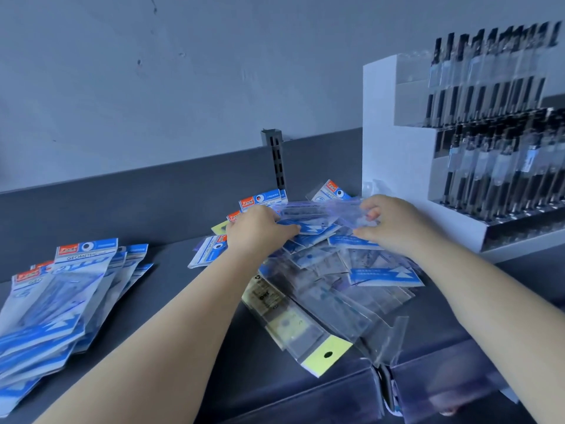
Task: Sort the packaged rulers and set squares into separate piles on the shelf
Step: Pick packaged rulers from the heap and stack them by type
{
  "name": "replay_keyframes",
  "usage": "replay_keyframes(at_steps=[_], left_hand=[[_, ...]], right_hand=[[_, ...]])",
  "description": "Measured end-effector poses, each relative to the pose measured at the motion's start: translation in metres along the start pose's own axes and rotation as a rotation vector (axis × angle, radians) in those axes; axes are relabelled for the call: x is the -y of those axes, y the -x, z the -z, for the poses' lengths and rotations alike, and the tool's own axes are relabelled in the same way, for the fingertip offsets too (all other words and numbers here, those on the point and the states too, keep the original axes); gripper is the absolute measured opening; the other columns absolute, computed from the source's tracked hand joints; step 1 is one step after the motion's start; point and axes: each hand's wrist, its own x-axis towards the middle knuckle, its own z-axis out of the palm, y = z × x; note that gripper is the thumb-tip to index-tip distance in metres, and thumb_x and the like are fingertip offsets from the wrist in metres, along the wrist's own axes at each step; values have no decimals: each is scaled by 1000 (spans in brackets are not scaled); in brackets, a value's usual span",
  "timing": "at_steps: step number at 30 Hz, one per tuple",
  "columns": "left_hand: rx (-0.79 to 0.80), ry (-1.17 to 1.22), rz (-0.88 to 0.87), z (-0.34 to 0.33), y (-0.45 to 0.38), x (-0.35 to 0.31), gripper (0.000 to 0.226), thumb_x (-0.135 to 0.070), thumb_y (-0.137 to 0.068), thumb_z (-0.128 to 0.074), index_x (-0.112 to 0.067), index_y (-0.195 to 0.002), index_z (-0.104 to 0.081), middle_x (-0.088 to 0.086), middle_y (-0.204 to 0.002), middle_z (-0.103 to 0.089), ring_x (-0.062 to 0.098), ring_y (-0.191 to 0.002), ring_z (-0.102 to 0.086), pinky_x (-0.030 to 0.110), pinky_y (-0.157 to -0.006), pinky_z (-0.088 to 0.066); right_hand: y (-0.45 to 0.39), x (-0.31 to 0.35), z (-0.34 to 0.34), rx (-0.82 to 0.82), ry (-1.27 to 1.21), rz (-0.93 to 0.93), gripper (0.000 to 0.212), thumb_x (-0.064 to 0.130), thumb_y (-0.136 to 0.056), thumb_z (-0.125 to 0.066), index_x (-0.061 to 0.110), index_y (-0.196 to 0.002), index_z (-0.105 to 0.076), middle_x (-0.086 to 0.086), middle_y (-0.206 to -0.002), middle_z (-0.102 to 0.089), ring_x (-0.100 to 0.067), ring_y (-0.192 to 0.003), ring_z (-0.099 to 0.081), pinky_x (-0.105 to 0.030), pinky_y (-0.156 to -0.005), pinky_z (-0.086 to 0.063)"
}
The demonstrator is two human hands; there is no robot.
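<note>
We look forward and down from head height, close over the shelf (171, 258), our one wide-angle view facing the wall (153, 87).

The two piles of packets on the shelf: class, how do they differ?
The left pile is fanned in one direction; the middle pile is jumbled. The left pile lies untouched; both hands reach into the middle pile. Only the middle pile has yellow-tabbed packets. Both hold blue-headed packets.
</note>
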Motion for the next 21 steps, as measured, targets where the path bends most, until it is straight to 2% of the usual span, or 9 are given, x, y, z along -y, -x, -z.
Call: replay_keyframes(at_steps=[3,5,7,8,11,13,16,19,21], left_hand=[[42,149,17,2,-3,1,27,-35,-76,-69,-8,-80,-72,2,-72,-73,22,-63,-67,29,-82,-50],[86,264,55,6,-1,0,18,-26,-75,-73,-10,-68,-68,-2,-62,-69,15,-48,-54,25,-70,-48],[104,358,94,12,2,0,22,-16,-74,-75,-15,-59,-58,-6,-45,-59,11,-46,-45,21,-55,-41],[100,406,110,16,3,1,21,-11,-73,-75,-14,-62,-57,-5,-44,-57,10,-47,-44,18,-49,-38],[75,528,152,30,8,6,13,-3,-76,-71,-8,-83,-61,4,-59,-58,5,-40,-51,13,-35,-32],[80,658,155,38,14,8,17,1,-80,-66,-6,-94,-60,6,-68,-65,4,-42,-60,15,-37,-35],[34,807,148,54,28,9,12,6,-83,-61,-6,-86,-59,10,-70,-65,10,-43,-63,20,-44,-53],[-70,796,137,73,41,17,13,9,-83,-59,-4,-84,-61,15,-73,-65,21,-49,-63,26,-49,-57],[-147,806,147,86,53,29,14,10,-82,-58,-4,-82,-60,17,-76,-66,28,-59,-64,30,-54,-59]], right_hand=[[-1,-1,1,-64,-70,17,52,17,-79,-72,10,-126,-51,-4,-108,-57,-17,-90,-49,-22,-73,-32],[-1,-2,2,-88,-115,20,51,17,-79,-72,11,-126,-52,-4,-107,-56,-16,-91,-48,-21,-74,-31],[1,-2,3,-111,-165,19,48,16,-80,-71,11,-124,-54,-1,-102,-53,-14,-91,-47,-20,-74,-30],[1,-3,3,-124,-196,19,45,14,-79,-70,11,-122,-55,0,-100,-52,-15,-90,-48,-21,-74,-31],[3,-1,3,-160,-273,29,39,8,-76,-69,11,-114,-60,-1,-96,-55,-18,-88,-51,-24,-75,-37],[5,1,5,-169,-294,41,36,6,-76,-68,13,-111,-61,-2,-95,-55,-18,-88,-51,-25,-74,-37],[9,5,9,-161,-343,72,38,3,-77,-65,15,-113,-61,-1,-94,-56,-18,-86,-52,-25,-73,-38],[13,12,15,-186,-329,129,38,2,-79,-61,15,-115,-61,1,-93,-57,-18,-84,-53,-23,-70,-36],[15,20,21,-233,-314,183,36,0,-82,-56,15,-115,-61,5,-85,-56,-13,-75,-51,-21,-64,-36]])
